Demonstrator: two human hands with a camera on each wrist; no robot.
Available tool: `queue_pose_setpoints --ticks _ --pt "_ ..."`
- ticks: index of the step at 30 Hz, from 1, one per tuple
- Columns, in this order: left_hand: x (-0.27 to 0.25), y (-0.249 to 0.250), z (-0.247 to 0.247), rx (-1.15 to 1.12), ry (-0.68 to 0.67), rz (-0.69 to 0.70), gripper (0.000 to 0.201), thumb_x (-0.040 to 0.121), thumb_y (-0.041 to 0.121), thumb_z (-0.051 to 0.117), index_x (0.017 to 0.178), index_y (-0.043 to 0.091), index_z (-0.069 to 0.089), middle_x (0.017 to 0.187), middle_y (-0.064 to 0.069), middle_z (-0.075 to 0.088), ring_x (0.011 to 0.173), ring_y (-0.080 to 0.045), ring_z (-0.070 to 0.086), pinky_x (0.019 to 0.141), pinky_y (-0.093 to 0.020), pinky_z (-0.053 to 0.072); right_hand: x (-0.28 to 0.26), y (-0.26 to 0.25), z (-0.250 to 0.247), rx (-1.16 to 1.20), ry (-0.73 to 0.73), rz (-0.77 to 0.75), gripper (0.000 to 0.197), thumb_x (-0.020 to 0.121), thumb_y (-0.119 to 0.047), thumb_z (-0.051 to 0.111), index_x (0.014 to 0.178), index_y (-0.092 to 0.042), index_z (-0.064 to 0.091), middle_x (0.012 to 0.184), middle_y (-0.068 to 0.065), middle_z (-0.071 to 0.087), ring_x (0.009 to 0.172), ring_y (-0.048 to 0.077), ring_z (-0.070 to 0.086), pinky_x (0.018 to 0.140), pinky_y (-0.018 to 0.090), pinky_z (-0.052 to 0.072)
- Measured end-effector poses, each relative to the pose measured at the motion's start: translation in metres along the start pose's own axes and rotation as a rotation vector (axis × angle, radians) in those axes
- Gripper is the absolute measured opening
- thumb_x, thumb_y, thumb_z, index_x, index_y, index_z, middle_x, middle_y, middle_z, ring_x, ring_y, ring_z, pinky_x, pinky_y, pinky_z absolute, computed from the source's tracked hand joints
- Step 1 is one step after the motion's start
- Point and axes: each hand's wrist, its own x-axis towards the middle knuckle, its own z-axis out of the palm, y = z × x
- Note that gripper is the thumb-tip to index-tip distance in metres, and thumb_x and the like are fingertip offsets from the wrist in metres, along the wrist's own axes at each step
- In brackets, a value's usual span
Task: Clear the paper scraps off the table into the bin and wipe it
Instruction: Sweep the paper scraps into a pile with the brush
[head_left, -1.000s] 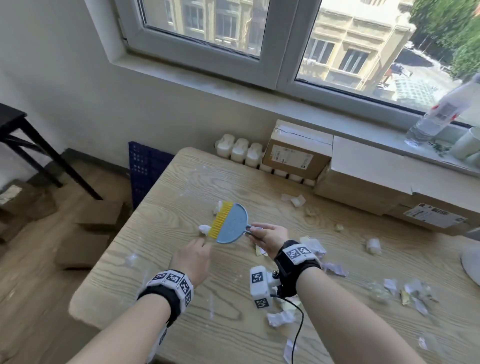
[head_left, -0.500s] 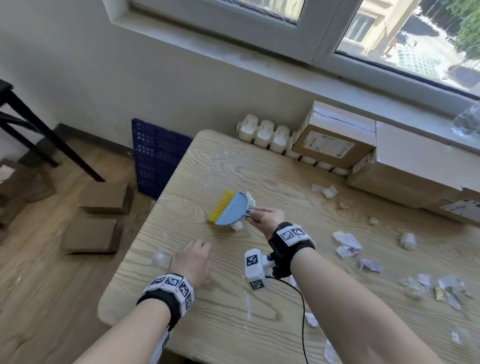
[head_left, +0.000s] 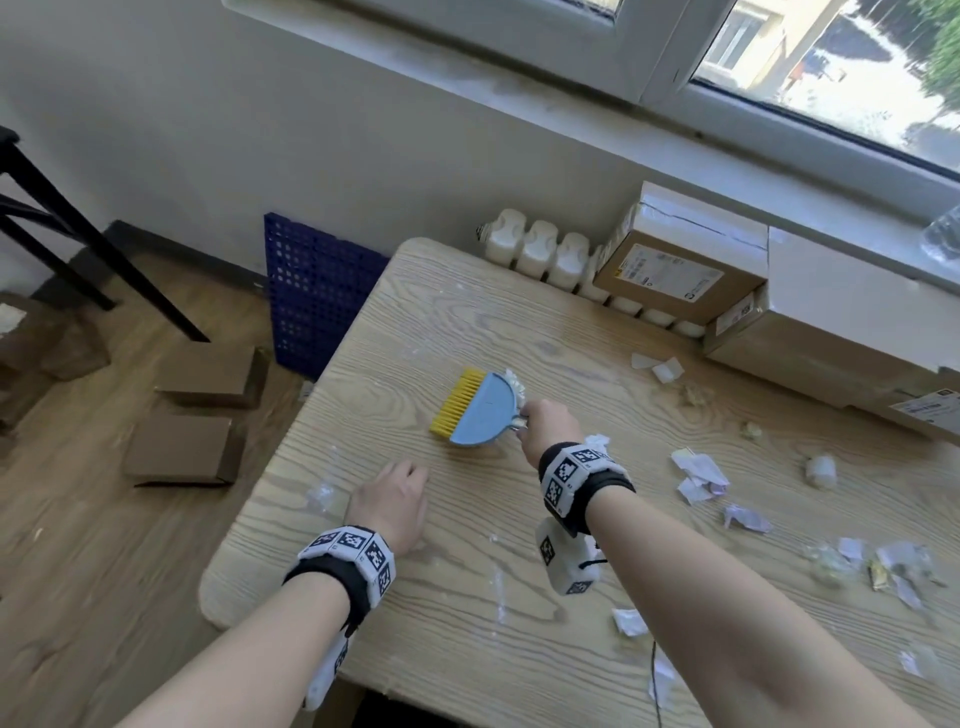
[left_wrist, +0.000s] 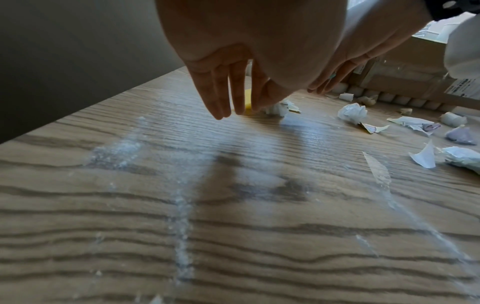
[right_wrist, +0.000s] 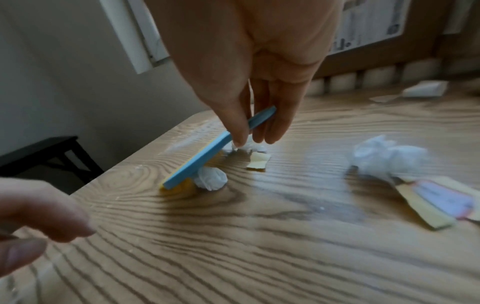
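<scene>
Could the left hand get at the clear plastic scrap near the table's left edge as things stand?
Probably yes. The left hand hovers open and empty just right of the plastic scrap, and only bare table lies between them. The right hand is busy with the brush.

Storeroom-like office, stacked cardboard boxes, wood table, window

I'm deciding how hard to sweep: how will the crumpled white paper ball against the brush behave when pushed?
The crumpled paper ball looks light and loosely wadded, so the brush in the right hand should shift it easily. Being roundish, it may roll or skip aside on the smooth table.
</scene>
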Motion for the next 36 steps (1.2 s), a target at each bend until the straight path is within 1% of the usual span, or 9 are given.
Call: queue_pose_setpoints --ticks 6,10,13,16,21,26,28,30,36 --pt "-0.002 0.014 0.004 0.048 -0.052 0.013 0.030 0.091 0.020 0.042 0.119 0.016 0.052 0.123 -0.002 0.052 0.118 -0.020 0.046 0.089 -0.038 0.048 -0.026 0.045 -0.003 -0.060 -0.024 0.080 0.025 0.092 -0.005 0.048 0.115 -0.009 0.058 0.107 0.013 0.064 0.095 0.031 0.063 0.073 0.033 0.049" --pt "0.001 0.025 0.005 0.083 -0.046 0.040 0.030 0.091 0.020 0.042 0.120 0.018 0.051 0.124 0.000 0.051 0.120 -0.018 0.045 0.089 -0.037 0.048 -0.046 0.079 -0.007 -0.128 -0.045 0.140 0.018 0.092 -0.005 0.046 0.104 -0.006 0.059 0.100 0.013 0.064 0.077 0.028 0.053 0.064 0.031 0.043" --pt "0.001 0.032 0.007 0.100 -0.043 0.058 0.029 0.092 0.021 0.041 0.118 0.019 0.052 0.124 0.001 0.050 0.119 -0.017 0.045 0.086 -0.035 0.048 -0.059 0.098 -0.010 -0.151 -0.034 0.133 0.009 0.090 -0.003 0.047 0.090 -0.008 0.055 0.090 0.013 0.060 0.080 0.029 0.057 0.065 0.032 0.042" --pt "-0.001 0.036 0.008 0.101 -0.036 0.072 0.028 0.092 0.020 0.041 0.118 0.018 0.052 0.123 0.000 0.050 0.119 -0.017 0.045 0.086 -0.035 0.048 -0.066 0.107 -0.011 -0.080 0.059 0.096 0.025 0.090 -0.004 0.047 0.107 -0.013 0.063 0.099 0.014 0.067 0.094 0.033 0.063 0.072 0.035 0.048" --pt "-0.006 0.030 0.008 0.089 -0.012 0.064 0.027 0.090 0.019 0.043 0.113 0.015 0.054 0.119 -0.002 0.053 0.115 -0.020 0.048 0.082 -0.037 0.050 -0.065 0.086 -0.016 0.021 0.138 -0.055 0.042 0.092 -0.002 0.044 0.128 -0.021 0.056 0.114 0.014 0.067 0.103 0.033 0.063 0.084 0.038 0.053" --pt "-0.013 0.024 0.015 0.102 -0.010 0.027 0.027 0.089 0.019 0.044 0.114 0.015 0.055 0.120 -0.002 0.054 0.114 -0.021 0.049 0.082 -0.038 0.050 -0.052 0.047 -0.005 -0.103 0.088 -0.242 0.048 0.088 0.006 0.042 0.123 -0.021 0.060 0.105 0.014 0.069 0.106 0.036 0.059 0.092 0.041 0.049" --pt "-0.017 0.024 0.018 0.109 -0.030 0.017 0.029 0.088 0.018 0.045 0.116 0.016 0.054 0.122 -0.001 0.053 0.117 -0.021 0.047 0.084 -0.038 0.049 -0.048 0.042 0.002 -0.135 0.071 -0.277 0.045 0.087 0.007 0.044 0.120 -0.018 0.062 0.101 0.014 0.066 0.097 0.034 0.061 0.084 0.038 0.050" --pt "-0.020 0.025 0.020 0.119 -0.041 0.011 0.030 0.087 0.019 0.044 0.116 0.017 0.053 0.122 -0.001 0.052 0.117 -0.020 0.046 0.084 -0.038 0.048 -0.049 0.045 0.004 -0.151 0.066 -0.284 0.045 0.087 0.007 0.044 0.122 -0.017 0.061 0.106 0.015 0.063 0.096 0.033 0.060 0.078 0.037 0.048" --pt "-0.024 0.038 0.027 0.136 -0.080 -0.009 0.030 0.089 0.019 0.043 0.117 0.015 0.052 0.125 -0.002 0.051 0.121 -0.020 0.043 0.089 -0.039 0.047 -0.061 0.093 0.003 -0.171 0.070 -0.187 0.039 0.089 0.003 0.045 0.123 -0.014 0.057 0.116 0.012 0.056 0.104 0.033 0.057 0.080 0.040 0.048"
